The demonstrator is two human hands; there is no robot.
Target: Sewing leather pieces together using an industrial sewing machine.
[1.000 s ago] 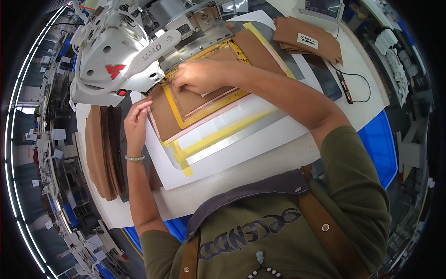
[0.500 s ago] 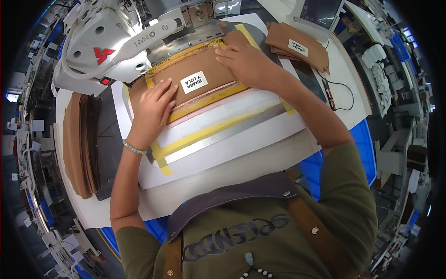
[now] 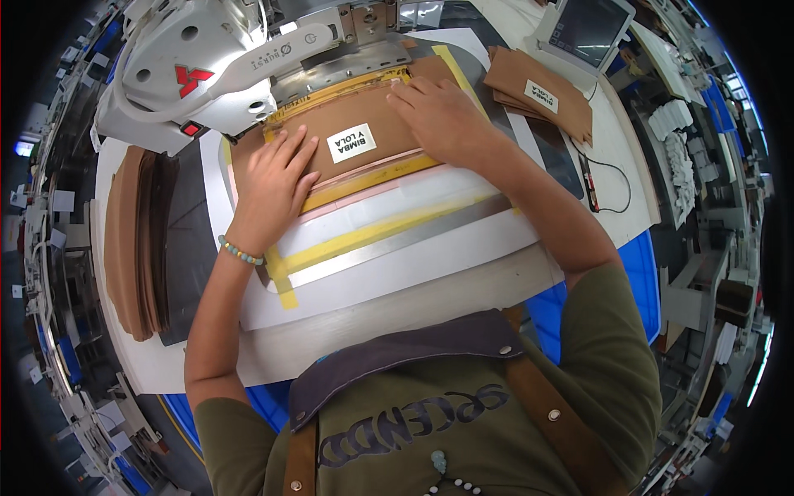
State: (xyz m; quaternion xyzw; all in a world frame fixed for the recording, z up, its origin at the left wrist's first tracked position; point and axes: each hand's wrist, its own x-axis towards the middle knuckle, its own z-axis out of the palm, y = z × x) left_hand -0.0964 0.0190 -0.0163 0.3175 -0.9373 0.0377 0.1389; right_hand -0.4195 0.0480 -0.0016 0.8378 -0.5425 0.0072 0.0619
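Observation:
A brown fabric piece (image 3: 331, 124) with a white label lies flat in a yellow-edged frame (image 3: 372, 176) under the head of a white sewing machine (image 3: 198, 74). My left hand (image 3: 273, 182) rests on the piece's left end, fingers spread and pointing away from me. On its right end lies my right hand (image 3: 440, 120), fingers stretched out, tips close to the frame's far right corner. Neither hand grips anything; both press on the fabric from above. A beaded bracelet (image 3: 240, 250) circles my left wrist.
A stack of brown pieces (image 3: 132, 248) stands at the left edge of the table. Several labelled brown pieces (image 3: 538, 93) lie at the far right, near a screen (image 3: 585, 31). A red-and-black pen-like tool (image 3: 590, 188) with a cable lies below them. Blue bins (image 3: 633, 289) show under the table.
My head view has shifted slightly. Both hands stay on the brown fabric piece in nearly the same places, and the piece itself lies as before.

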